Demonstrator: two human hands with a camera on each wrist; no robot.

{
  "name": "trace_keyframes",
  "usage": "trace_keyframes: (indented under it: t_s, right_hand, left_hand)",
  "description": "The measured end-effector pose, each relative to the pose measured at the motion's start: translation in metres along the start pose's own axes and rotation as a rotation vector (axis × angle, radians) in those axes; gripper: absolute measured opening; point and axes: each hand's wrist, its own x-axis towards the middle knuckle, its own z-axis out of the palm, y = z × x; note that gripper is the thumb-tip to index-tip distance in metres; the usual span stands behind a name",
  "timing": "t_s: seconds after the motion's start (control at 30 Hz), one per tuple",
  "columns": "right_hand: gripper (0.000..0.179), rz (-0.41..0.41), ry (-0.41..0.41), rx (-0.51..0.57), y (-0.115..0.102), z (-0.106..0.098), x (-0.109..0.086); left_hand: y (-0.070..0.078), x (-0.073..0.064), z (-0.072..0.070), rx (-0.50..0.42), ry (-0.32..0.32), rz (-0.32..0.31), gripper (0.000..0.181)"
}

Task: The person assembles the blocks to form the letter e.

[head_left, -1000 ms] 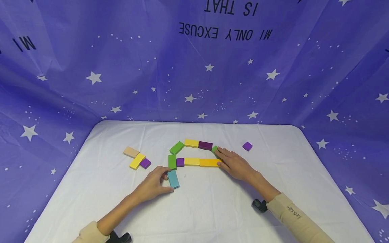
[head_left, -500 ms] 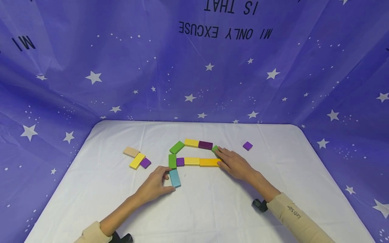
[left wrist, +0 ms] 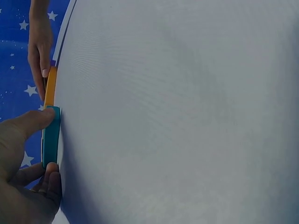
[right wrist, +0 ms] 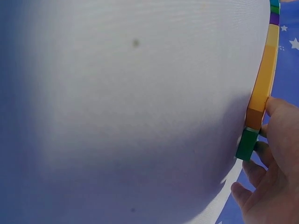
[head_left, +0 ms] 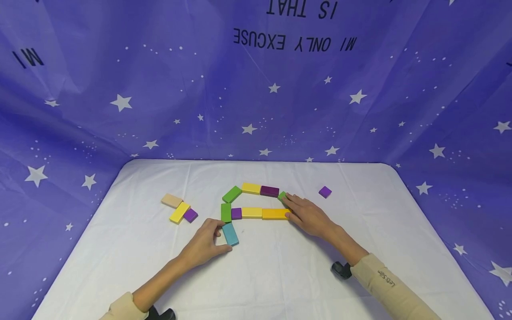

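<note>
My left hand (head_left: 204, 244) pinches a teal wooden block (head_left: 230, 234) between thumb and fingers; the left wrist view also shows the thumb at one end of this teal block (left wrist: 51, 140). The teal block slants just below an upright green block (head_left: 226, 213). My right hand (head_left: 310, 217) has its fingers extended over the far right of the arrangement, touching a green block (head_left: 282, 195), while its thumb rests at the end of the orange block (head_left: 274, 214). In the right wrist view, a green block (right wrist: 247, 143) sits against the orange block's end, hidden under the hand from above.
A row of purple (head_left: 236, 214) and yellow (head_left: 252, 213) blocks joins the orange one. Behind it lie green (head_left: 232, 194), yellow (head_left: 251, 188) and dark purple (head_left: 270, 191) blocks. Tan (head_left: 171, 200), yellow (head_left: 180, 212) and purple (head_left: 190, 215) blocks lie left; another purple block (head_left: 325, 192) lies right.
My left hand has shifted the teal block slightly right and away from me, its top end now close under the upright green block. My right hand has stayed in place.
</note>
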Motion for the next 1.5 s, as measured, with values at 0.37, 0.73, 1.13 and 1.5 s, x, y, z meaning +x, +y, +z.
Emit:
trace_keyframes:
  t_s: [0.37, 0.73, 1.13, 1.5]
  right_hand:
    - [0.055, 0.006, -0.006, -0.002, 0.001, 0.001, 0.0]
    - [0.055, -0.001, 0.001, -0.003, 0.002, 0.002, 0.0]
    - [0.055, -0.007, 0.004, -0.003, 0.001, 0.0, 0.0]
    - [0.055, -0.014, 0.012, 0.0, 0.001, 0.002, 0.001]
  left_hand:
    - [0.001, 0.0, 0.0, 0.0, 0.002, 0.004, 0.064]
    - [0.002, 0.0, 0.001, 0.004, 0.005, -0.02, 0.062]
    - [0.003, 0.0, 0.002, -0.018, 0.021, -0.03, 0.061]
    - [-0.006, 0.001, -0.011, -0.06, 0.029, -0.009, 0.06]
